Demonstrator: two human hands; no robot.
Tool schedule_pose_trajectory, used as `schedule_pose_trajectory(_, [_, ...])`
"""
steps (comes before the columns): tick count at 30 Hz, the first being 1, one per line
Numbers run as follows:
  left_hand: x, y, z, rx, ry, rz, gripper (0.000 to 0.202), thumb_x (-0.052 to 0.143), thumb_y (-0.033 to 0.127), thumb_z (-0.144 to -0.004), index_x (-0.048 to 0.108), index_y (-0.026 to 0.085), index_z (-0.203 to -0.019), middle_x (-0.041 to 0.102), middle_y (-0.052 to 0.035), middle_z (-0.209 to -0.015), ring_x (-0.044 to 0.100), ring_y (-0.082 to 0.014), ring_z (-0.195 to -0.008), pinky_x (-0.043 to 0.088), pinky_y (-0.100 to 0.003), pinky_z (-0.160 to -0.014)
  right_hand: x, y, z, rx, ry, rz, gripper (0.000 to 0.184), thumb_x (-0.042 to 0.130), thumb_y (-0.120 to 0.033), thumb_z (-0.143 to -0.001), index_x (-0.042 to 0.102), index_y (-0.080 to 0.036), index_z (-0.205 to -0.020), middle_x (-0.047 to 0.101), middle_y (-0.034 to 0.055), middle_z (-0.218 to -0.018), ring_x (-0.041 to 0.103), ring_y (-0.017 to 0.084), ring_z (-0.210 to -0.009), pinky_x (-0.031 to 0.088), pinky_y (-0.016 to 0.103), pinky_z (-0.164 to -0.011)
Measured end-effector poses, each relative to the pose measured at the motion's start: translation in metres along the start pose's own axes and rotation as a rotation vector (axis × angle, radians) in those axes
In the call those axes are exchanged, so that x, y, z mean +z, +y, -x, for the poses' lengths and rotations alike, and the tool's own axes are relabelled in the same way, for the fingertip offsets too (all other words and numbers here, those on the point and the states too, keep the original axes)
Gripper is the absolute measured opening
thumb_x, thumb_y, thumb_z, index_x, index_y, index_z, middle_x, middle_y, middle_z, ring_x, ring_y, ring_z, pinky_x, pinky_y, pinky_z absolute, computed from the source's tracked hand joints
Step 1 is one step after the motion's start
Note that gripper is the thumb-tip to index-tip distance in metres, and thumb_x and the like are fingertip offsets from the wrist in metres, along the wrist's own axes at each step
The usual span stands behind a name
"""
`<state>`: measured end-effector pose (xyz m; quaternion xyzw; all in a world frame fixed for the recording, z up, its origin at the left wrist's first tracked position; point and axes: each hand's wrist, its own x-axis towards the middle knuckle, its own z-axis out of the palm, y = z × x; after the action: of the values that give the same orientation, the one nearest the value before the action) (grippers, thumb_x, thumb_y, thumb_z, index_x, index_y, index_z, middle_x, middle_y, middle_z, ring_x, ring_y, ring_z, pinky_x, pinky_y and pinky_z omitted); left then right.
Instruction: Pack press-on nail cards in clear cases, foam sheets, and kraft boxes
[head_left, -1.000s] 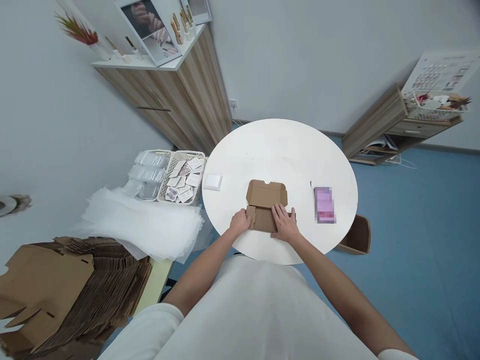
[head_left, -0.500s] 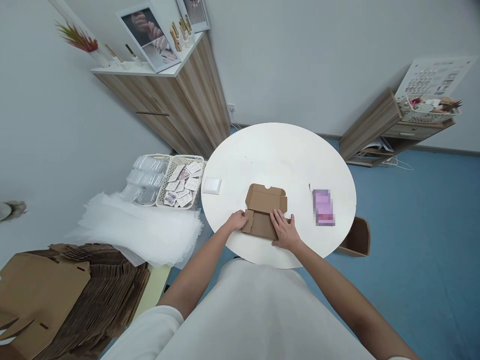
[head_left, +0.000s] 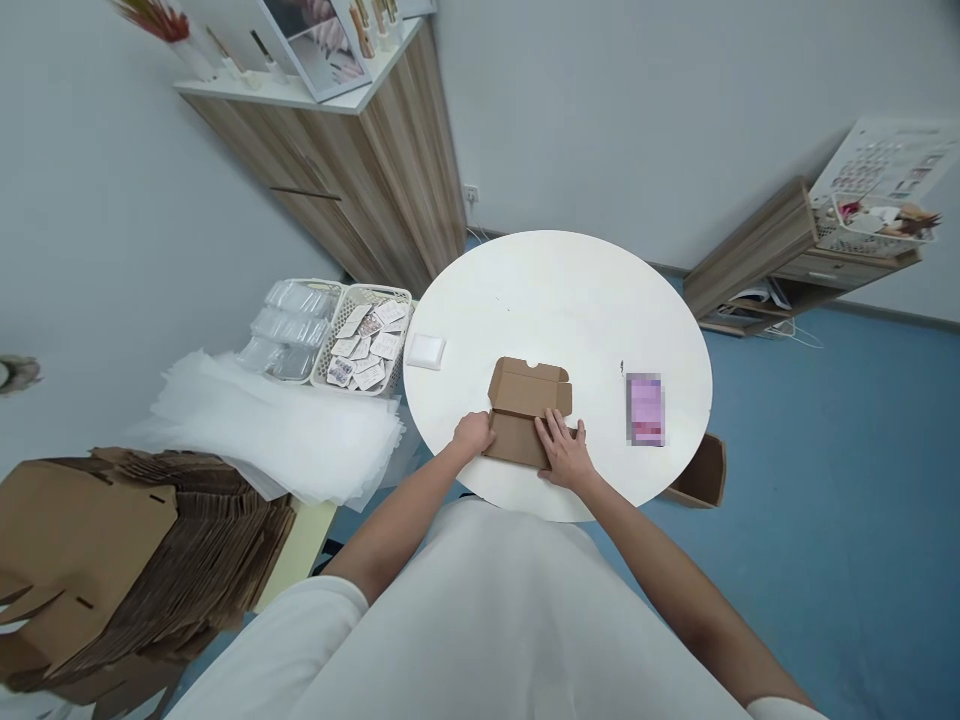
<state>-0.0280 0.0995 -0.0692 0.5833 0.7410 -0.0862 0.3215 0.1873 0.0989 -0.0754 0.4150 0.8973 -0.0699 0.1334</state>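
Observation:
A brown cardboard mailer box (head_left: 516,440) lies on the round white table (head_left: 562,290), its lid panel opened flat toward the far side. At the box's left side my left hand (head_left: 474,433) is closed on the cardboard edge, its fingertips partly hidden. My right hand (head_left: 566,454) rests on the right part of the base, fingers stretched out and spread, covering the right side wall. To the right lies a blurred pink-purple packet (head_left: 646,410). Left of the box is a small white square item (head_left: 426,351).
Left of the table stand a basket of cards (head_left: 401,355), a basket of clear plastic packs (head_left: 289,325), white foam-like sheets (head_left: 285,440) and a stack of flattened cardboard (head_left: 202,560). An open brown bin (head_left: 701,475) is on the floor at right. Wooden cabinets (head_left: 405,150) line the wall.
The box's left side flap, seen lying flat before, now is raised or folded in under my left hand. My right hand stays on the base. The camera view has shifted slightly.

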Motion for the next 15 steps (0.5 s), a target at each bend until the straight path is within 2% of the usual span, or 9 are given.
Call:
schedule_pose_trajectory(5, [0.005, -0.002, 0.002, -0.018, 0.035, 0.05, 0.018, 0.045, 0.023, -0.073, 0.056, 0.014, -0.085, 0.061, -0.011, -0.083, 0.058, -0.0234, -0.076, 0.04, -0.028, -0.056, 0.0, 0.004, -0.005, -0.028, 0.018, 0.015, 0.105, 0.062, -0.049, -0.058, 0.005, -0.014, -0.138, 0.006, 0.0162, -0.144, -0.009, 0.032, -0.131, 0.003, 0.06, -0.098])
schedule_pose_trajectory(8, [0.007, -0.003, 0.007, 0.0, 0.067, 0.087, 0.026, 0.043, 0.034, -0.078, 0.055, 0.014, -0.09, 0.061, -0.0109, -0.084, 0.058, -0.0241, -0.078, 0.041, -0.029, -0.061, -0.001, 0.009, -0.009, -0.019, 0.02, 0.038, 0.104, 0.063, -0.047, -0.058, 0.004, -0.013, -0.138, 0.008, 0.0161, -0.144, -0.007, 0.032, -0.131, 0.002, 0.059, -0.099])
schedule_pose_trajectory(10, [0.007, -0.005, 0.014, 0.037, 0.143, 0.129, 0.041, 0.042, 0.046, -0.078, 0.051, 0.014, -0.103, 0.06, -0.0107, -0.091, 0.057, -0.0238, -0.083, 0.042, -0.03, -0.065, -0.002, 0.013, -0.012, -0.004, 0.022, 0.053, 0.105, 0.064, -0.044, -0.058, 0.004, -0.013, -0.137, 0.008, 0.0161, -0.144, -0.007, 0.031, -0.131, 0.002, 0.059, -0.099])
schedule_pose_trajectory(13, [0.004, -0.007, 0.025, 0.217, 0.296, 0.111, 0.067, 0.048, 0.058, -0.07, 0.038, 0.015, -0.12, 0.051, -0.0137, -0.113, 0.051, -0.0255, -0.099, 0.041, -0.034, -0.078, -0.004, 0.02, -0.016, 0.0, 0.027, 0.063, 0.107, 0.066, -0.04, -0.057, 0.002, -0.013, -0.138, 0.008, 0.0156, -0.144, -0.005, 0.031, -0.131, 0.001, 0.06, -0.099])
schedule_pose_trajectory(15, [0.0, -0.005, 0.027, 0.384, 0.35, -0.002, 0.082, 0.056, 0.061, -0.061, 0.033, 0.015, -0.125, 0.039, -0.0156, -0.128, 0.038, -0.0292, -0.116, 0.032, -0.039, -0.093, -0.005, 0.023, -0.018, -0.005, 0.027, 0.062, 0.107, 0.067, -0.038, -0.056, 0.001, -0.013, -0.138, 0.008, 0.0156, -0.144, -0.005, 0.031, -0.131, 0.0, 0.06, -0.099])
